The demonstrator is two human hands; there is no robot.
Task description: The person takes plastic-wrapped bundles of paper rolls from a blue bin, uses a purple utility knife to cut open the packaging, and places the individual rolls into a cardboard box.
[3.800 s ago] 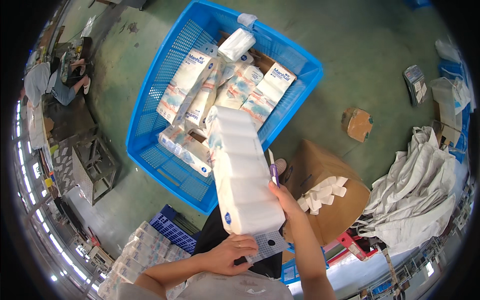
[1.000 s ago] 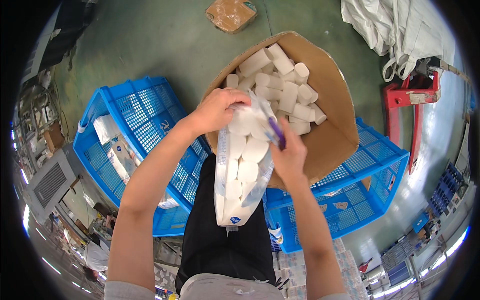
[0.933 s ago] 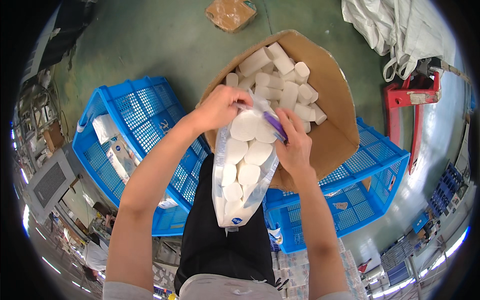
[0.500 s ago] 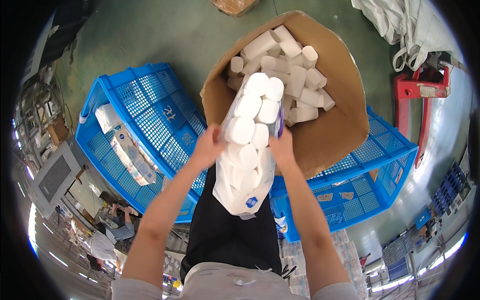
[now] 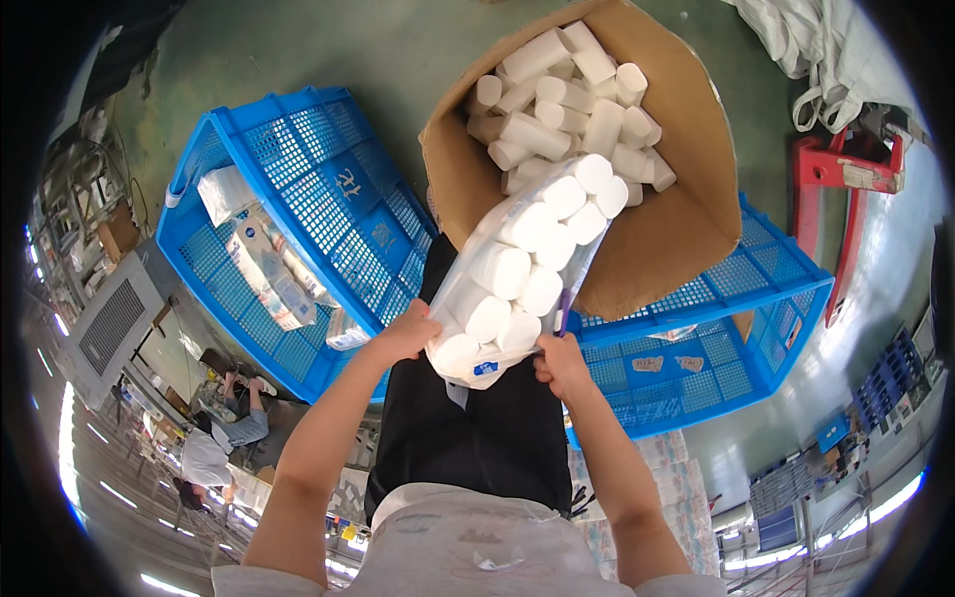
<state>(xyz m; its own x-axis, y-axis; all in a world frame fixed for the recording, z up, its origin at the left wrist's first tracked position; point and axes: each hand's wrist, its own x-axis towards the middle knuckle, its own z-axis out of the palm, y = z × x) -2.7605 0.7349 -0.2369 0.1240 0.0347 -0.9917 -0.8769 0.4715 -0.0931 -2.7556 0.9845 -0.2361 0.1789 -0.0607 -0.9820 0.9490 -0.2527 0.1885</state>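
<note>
In front of my body I hold a see-through plastic bag point(image 5: 484, 374) packed with white paper rolls point(image 5: 535, 227). It lies tilted, with its far end pointing right over the near rim of a big cardboard box point(image 5: 668, 261). My left hand point(image 5: 406, 333) is closed on the bag's lower left edge. My right hand point(image 5: 562, 363) is closed on its lower right edge, beside a narrow purple part point(image 5: 564, 308); whether that belongs to the bag I cannot tell. Inside the box lies a heap of loose white rolls point(image 5: 569, 104).
To the left a blue plastic crate point(image 5: 288, 149) holds printed white packs point(image 5: 269, 274). Another blue crate point(image 5: 771, 289) stands right, partly behind the box. Beyond it are a red pallet jack point(image 5: 846, 171) and white sacks point(image 5: 831, 55). A person point(image 5: 214, 448) sits far left.
The bag has swung from nearly straight to slanting, its far end now further right. Both hands have moved nearer my body, toward the bag's lower end, and the rolls sit lower in it.
</note>
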